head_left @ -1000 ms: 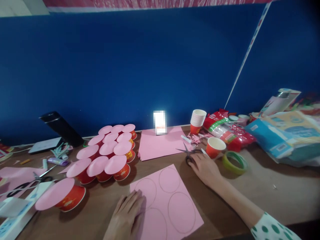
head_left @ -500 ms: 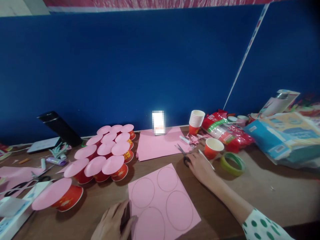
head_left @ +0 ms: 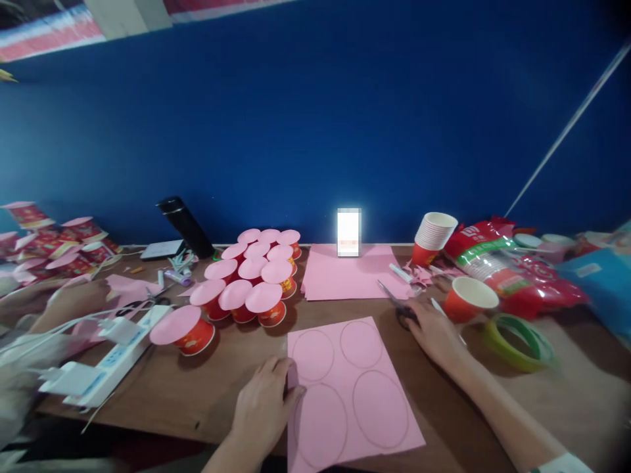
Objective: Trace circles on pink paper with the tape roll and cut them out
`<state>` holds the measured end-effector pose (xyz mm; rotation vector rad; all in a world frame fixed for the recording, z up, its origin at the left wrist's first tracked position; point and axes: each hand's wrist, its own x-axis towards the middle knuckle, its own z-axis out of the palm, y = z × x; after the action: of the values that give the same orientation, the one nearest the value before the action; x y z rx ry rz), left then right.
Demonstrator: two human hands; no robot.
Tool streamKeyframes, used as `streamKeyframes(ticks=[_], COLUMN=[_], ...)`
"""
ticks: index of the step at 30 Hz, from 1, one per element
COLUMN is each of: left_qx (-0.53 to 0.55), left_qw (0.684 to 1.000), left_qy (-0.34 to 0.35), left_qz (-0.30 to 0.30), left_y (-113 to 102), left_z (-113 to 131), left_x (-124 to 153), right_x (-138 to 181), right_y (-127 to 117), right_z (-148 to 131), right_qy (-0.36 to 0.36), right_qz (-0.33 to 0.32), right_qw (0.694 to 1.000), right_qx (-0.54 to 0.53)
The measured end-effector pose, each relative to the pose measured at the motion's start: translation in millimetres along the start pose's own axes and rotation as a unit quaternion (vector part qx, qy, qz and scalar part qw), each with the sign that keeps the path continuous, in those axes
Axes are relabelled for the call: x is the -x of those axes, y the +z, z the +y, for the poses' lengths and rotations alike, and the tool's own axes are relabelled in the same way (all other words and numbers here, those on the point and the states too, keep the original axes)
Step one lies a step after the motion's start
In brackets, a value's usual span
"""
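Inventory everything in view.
marked sheet: 1, pink, front
scissors: 2, dark, both sides
paper stack: 1, pink, centre
screen: 1, white, on stack
pink-topped cups: 13, red, left
other cups: several, red, far left
nested cups: several, red-white, right
open cup: 1, red, right
bag: 1, red, right
tape: 1, green, right
package: 1, blue, right
bottle: 1, black, left
tube: 1, purple, left
power strip: 1, white, left
table: 1, brown, beneath
wall: 1, blue, behind
co-worker's hand: 1+, blurred, left
left hand: 1, at sheet
right hand: 1, on scissors
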<state>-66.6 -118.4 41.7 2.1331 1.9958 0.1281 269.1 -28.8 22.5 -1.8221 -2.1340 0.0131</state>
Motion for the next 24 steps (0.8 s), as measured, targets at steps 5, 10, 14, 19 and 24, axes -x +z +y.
streamKeyframes(ticks=[5, 10, 14, 19, 24], left_qx=[0.006, 0.000, -0.006, -0.013, -0.019], left_qw=[1.000, 1.000, 1.000, 0.999, 0.999], left_qy=[0.013, -0.005, -0.011, -0.012, -0.010], left_qz=[0.014, -0.009, -0.026, -0.041, -0.043], left_y=[4.5, 6.3, 4.8, 2.9, 5.3], left_z=[-1.7, -2.7, -0.8, 0.5, -1.8], left_x=[-2.7, -8.0, -9.9, -10.3, -10.4], right_x=[6.6, 5.1, 0.2, -3.3, -3.2], right_y=[-22.8, -53.9, -58.6, -54.8, -52.2], right_z=[8.1, 33.7, 55.0, 66.0, 80.5], right_qy=[0.013, 0.141, 0.230, 0.225, 0.177], right_qz=[0.158, 0.279, 0.177, 0.138, 0.195], right_qw=[0.987, 0.946, 0.955, 0.965, 0.965], right_qx=[0.016, 0.083, 0.055, 0.002, 0.018])
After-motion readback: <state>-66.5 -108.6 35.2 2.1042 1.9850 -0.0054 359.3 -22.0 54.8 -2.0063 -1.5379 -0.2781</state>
